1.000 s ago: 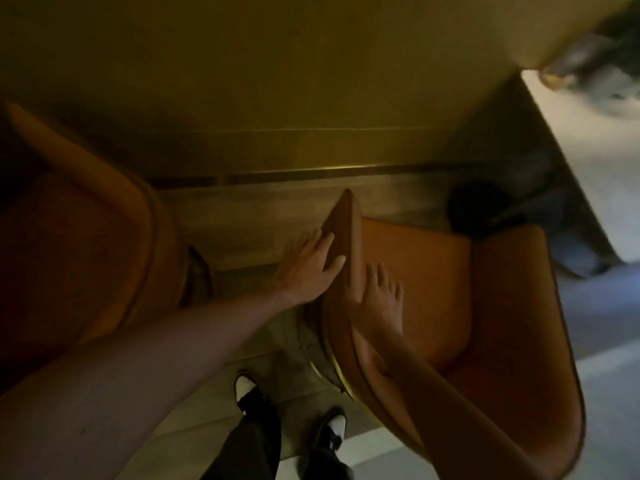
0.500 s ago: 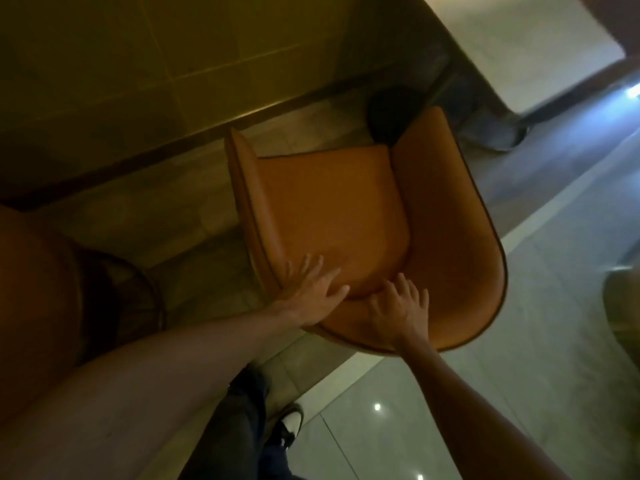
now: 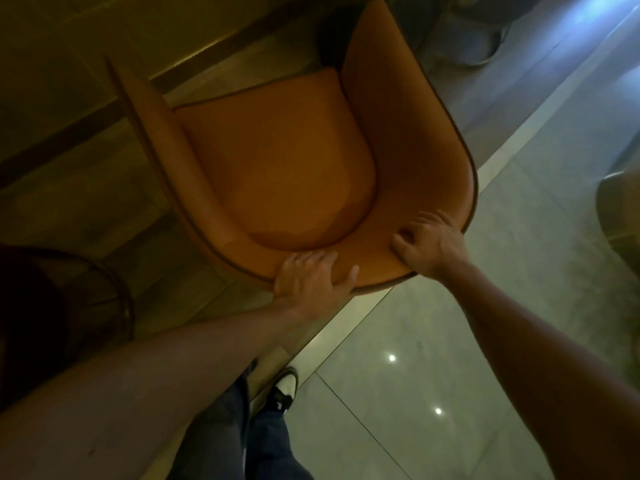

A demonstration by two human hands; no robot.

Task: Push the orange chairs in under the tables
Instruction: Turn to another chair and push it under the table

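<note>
Orange chair [image 3: 277, 168] is gripped at its backrest rim: left hand [image 3: 311, 278] splayed over the rim, right hand [image 3: 429, 244] curled on it. No surface is visible over the seat; pushing in judged outstanding.

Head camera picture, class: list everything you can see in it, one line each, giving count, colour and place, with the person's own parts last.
orange chair: one, orange with dark piping, centre, seen from above, empty seat.
second chair: one, dark reddish in shadow, left edge, only partly in view.
floor: pale glossy tiles at right with light spots, brownish band at left.
dark round object: one, black, beyond the chair at top; too dim to identify.
left hand: one, resting on the chair's back rim, fingers spread.
right hand: one, gripping the back rim, fingers curled over.
legs: dark trousers, bottom centre.
shoe: one visible, black and white.
</note>
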